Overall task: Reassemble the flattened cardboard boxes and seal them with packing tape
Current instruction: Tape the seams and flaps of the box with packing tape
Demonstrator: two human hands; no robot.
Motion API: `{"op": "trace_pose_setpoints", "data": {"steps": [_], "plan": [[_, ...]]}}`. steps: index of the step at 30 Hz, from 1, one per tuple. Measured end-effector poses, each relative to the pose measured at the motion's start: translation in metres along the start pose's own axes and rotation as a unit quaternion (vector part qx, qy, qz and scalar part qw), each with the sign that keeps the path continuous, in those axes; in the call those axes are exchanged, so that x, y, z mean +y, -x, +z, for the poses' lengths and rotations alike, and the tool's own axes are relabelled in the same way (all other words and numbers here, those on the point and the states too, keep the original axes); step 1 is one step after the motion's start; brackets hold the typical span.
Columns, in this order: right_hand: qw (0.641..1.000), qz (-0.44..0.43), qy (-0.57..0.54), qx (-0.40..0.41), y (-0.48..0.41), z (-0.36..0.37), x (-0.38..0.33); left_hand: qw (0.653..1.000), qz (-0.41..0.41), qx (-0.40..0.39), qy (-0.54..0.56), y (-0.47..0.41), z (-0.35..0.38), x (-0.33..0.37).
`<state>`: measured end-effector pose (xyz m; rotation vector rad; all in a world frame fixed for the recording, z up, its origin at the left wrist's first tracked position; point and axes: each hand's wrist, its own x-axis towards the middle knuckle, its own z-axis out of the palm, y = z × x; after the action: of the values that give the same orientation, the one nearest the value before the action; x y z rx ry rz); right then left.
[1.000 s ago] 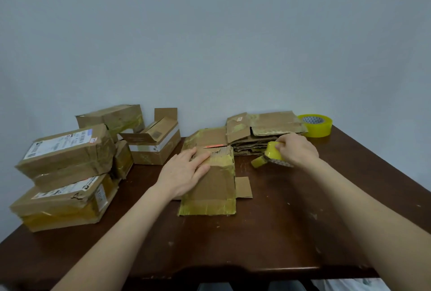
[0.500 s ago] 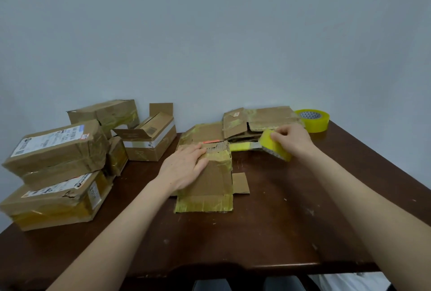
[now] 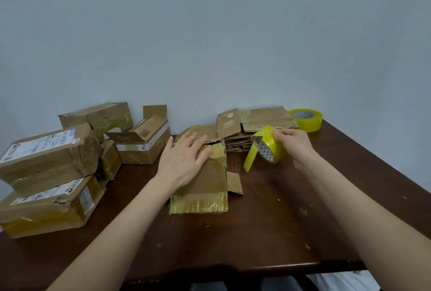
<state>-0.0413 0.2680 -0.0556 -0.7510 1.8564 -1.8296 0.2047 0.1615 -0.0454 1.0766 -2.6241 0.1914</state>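
Observation:
A small cardboard box [image 3: 211, 180] with yellowish tape on its edges lies in the middle of the dark wooden table [image 3: 268, 232]. My left hand [image 3: 184, 162] rests flat on its far top, fingers straight. My right hand [image 3: 293, 142] grips a yellow tape roll [image 3: 270, 147] just right of the box, held above the table. A loose strip of tape [image 3: 250, 159] hangs from the roll toward the table. Behind the box lies a pile of flattened cardboard boxes [image 3: 254, 122].
Several sealed boxes [image 3: 49, 157] are stacked at the left, with one open-flapped box [image 3: 142, 141] behind them. A second yellow tape roll [image 3: 306, 119] stands at the back right by the wall. The table's front edge is near me.
My right hand has pulled the tape roll away from the box to the right and lifted it; the strip that stretched to the box now hangs free. My left hand stays on the box.

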Motion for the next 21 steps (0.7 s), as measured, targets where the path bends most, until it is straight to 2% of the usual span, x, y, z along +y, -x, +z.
{"op": "trace_pose_setpoints", "data": {"steps": [5,7,9,11,14,17,21], "plan": [[0.998,0.013,-0.063,-0.001,0.002,-0.002,-0.01,0.986,0.059,0.146,0.05,-0.005,-0.018,0.05],[0.996,0.017,-0.091,-0.009,0.006,-0.003,-0.015,0.986,0.061,0.128,0.088,-0.011,-0.02,0.075],[0.993,0.018,-0.111,-0.026,0.01,-0.005,-0.022,0.987,0.032,0.073,0.139,-0.02,-0.016,0.093],[0.991,0.015,-0.126,-0.04,0.015,-0.008,-0.026,0.981,0.0,0.051,0.187,-0.027,-0.009,0.102],[0.992,-0.005,-0.121,-0.029,0.02,-0.014,-0.026,0.976,-0.023,0.076,0.202,-0.025,-0.005,0.109],[0.996,-0.031,-0.086,0.006,0.022,-0.013,-0.023,0.981,-0.012,0.091,0.172,-0.012,-0.011,0.105],[0.995,-0.033,-0.069,0.059,0.017,-0.008,-0.017,0.972,-0.058,0.122,0.192,0.013,-0.035,0.065]]}}
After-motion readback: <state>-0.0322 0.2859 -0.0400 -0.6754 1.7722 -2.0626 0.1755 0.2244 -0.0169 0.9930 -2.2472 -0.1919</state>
